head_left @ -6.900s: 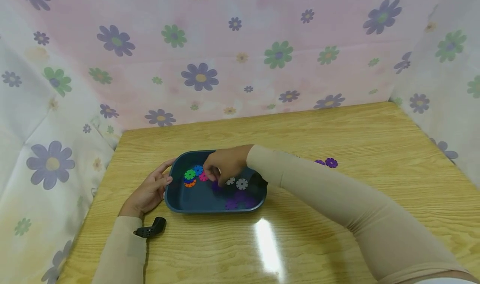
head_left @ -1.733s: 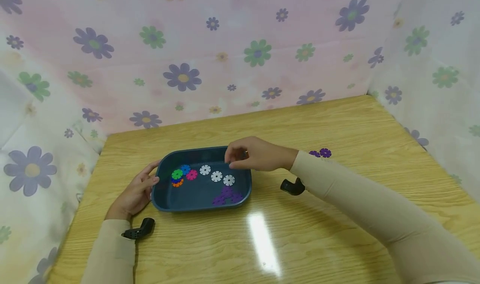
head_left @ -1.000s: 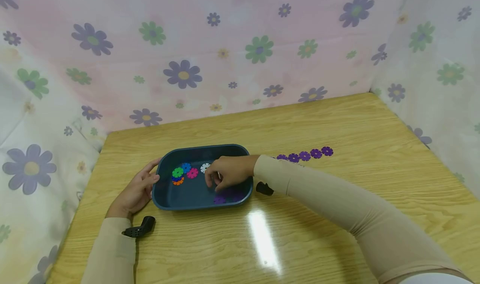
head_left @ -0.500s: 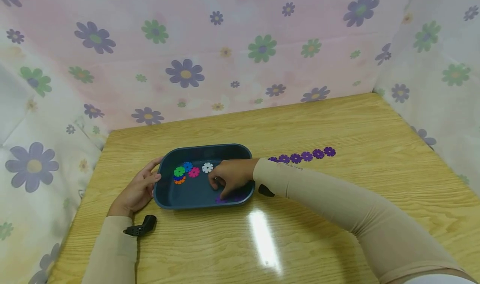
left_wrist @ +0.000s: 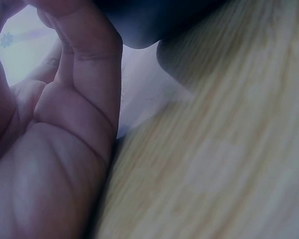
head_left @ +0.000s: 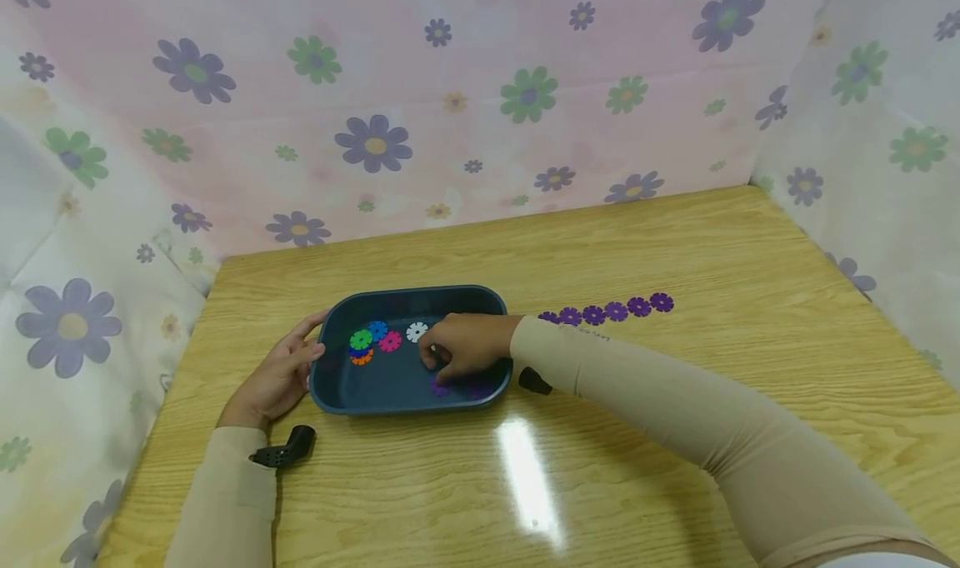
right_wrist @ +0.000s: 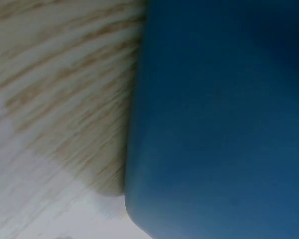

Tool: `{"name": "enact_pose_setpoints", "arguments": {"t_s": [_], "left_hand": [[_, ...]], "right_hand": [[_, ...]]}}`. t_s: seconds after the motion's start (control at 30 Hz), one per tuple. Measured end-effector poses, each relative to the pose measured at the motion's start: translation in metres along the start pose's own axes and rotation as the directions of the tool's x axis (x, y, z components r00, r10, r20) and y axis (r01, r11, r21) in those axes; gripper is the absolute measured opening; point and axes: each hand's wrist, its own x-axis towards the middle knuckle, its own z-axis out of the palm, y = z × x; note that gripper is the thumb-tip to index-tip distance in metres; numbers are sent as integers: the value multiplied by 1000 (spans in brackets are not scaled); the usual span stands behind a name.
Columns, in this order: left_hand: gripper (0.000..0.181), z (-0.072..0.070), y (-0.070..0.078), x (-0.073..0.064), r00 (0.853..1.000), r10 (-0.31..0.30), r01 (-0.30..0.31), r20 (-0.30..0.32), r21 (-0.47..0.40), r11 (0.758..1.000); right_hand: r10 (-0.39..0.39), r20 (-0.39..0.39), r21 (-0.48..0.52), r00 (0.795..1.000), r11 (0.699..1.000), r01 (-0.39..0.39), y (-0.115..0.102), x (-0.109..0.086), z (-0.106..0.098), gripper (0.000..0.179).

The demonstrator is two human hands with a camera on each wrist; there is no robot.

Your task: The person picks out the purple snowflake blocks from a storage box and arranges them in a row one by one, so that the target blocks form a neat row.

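A dark blue plastic tub (head_left: 352, 401) sits on the table. My left hand (head_left: 279, 381) grips its left rim, thumb at the edge and fingers along the outside; the palm (left_wrist: 55, 144) fills the left of the left wrist view. My right hand (head_left: 472, 347) reaches into the tub's right half with fingers bent down. A purple notched snowflake disc (head_left: 440, 391) shows just below its thumb; whether the fingertips pinch anything is hidden. Left of that hand lie a white disc (head_left: 416, 331), a pink disc (head_left: 390, 341), a green disc (head_left: 361, 340), a blue disc (head_left: 378, 331) and an orange disc (head_left: 362, 357).
A row of several purple discs (head_left: 616, 311) lies on the wooden table (head_left: 390, 493), right of the tub and behind my right forearm. Floral cloth (head_left: 450, 68) hangs at the back and both sides. The right wrist view is mostly tub wall (right_wrist: 214, 124).
My right hand has moved from above the tub's back right edge, left and down into the tub, its fingers then shifting slightly nearer me. The left hand stays on the rim.
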Motion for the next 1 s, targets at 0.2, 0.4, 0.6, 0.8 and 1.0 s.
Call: {"name": "enact_pose_setpoints", "arguments": {"t_s": [0.2, 0.4, 0.6, 0.8, 1.0], "left_hand": [[47, 1, 2, 1, 1000, -13, 13, -13, -8, 1000], [46, 2, 2, 1, 1000, -16, 15, -25, -10, 1000], [47, 2, 1, 0, 1000, -12, 12, -11, -13, 1000], [48, 1, 1, 0, 1000, -2, 2, 3, -28, 1000], [47, 2, 1, 0, 1000, -5, 5, -4, -15, 1000]], "right_hand": [[-14, 32, -25, 999, 1000, 15, -1, -1, -2, 24], [13, 49, -31, 999, 999, -12, -5, -2, -4, 24], [22, 53, 3, 998, 1000, -22, -9, -4, -5, 25], [5, 33, 42, 999, 999, -6, -10, -6, -6, 23], [-32, -38, 43, 999, 998, 34, -10, -10, -5, 17]]}}
